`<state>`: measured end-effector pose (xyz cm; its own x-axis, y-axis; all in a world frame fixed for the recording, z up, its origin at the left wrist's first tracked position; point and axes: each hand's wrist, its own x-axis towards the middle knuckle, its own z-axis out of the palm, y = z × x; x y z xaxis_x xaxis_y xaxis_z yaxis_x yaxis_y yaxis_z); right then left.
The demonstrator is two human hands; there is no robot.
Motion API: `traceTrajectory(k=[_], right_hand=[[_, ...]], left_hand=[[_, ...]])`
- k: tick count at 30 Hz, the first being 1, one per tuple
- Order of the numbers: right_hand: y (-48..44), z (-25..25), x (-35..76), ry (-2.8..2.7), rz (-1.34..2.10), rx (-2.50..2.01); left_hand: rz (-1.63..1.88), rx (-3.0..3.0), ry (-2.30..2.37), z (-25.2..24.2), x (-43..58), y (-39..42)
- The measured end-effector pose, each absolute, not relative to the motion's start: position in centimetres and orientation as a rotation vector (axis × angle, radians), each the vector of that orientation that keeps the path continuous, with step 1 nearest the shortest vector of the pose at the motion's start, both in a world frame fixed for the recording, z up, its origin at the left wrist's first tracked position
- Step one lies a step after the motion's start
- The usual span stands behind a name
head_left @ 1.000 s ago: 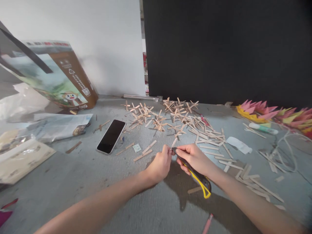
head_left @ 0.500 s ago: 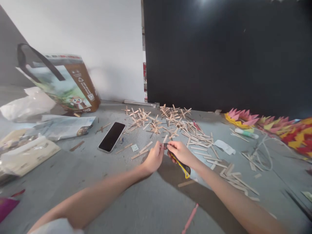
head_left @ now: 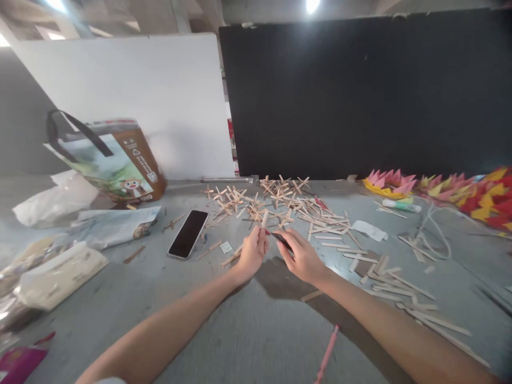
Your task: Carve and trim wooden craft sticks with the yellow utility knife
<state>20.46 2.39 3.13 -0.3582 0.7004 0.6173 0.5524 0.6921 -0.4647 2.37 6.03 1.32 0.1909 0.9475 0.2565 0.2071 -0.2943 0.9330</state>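
Note:
In the middle of the head view, my left hand (head_left: pixel 251 253) is closed around a pale wooden craft stick (head_left: pixel 264 217), which points up and away from the fingers. Just to its right, my right hand (head_left: pixel 307 260) grips a utility knife (head_left: pixel 282 240). Only the knife's dark front part shows; the palm covers the rest. Its tip points left at the stick, close to the left fingertips, with a small gap between the hands. Behind both hands lies a heap of craft sticks (head_left: pixel 276 193), many of them crossed together.
Loose sticks (head_left: pixel 384 272) spread over the grey table on the right. A phone (head_left: pixel 188 234) lies left of my hands, near plastic packets (head_left: pixel 116 224) and a printed bag (head_left: pixel 116 160). Paper petals (head_left: pixel 390 184) and a glue tube (head_left: pixel 401 206) are at far right; a pink pen-like thing (head_left: pixel 328 354) lies in front.
My right hand has drawn slightly right, away from my left, and the knife's yellow-edged handle is now hidden. The stick stands more upright. The view has tilted up.

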Motion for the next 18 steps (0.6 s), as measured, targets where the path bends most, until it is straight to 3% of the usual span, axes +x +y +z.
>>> traceTrajectory(k=[7, 18], right_hand=[[2.6, 0.1, 21.3, -2.101, 0.134, -1.005], [1.7, 0.3, 21.1, -2.072, 0.276, -0.936]], left_hand=[[1.205, 1.634, 1.015, 0.1, 2.6, 5.7], [1.240, 1.782, 1.050, 0.1, 2.2, 5.6]])
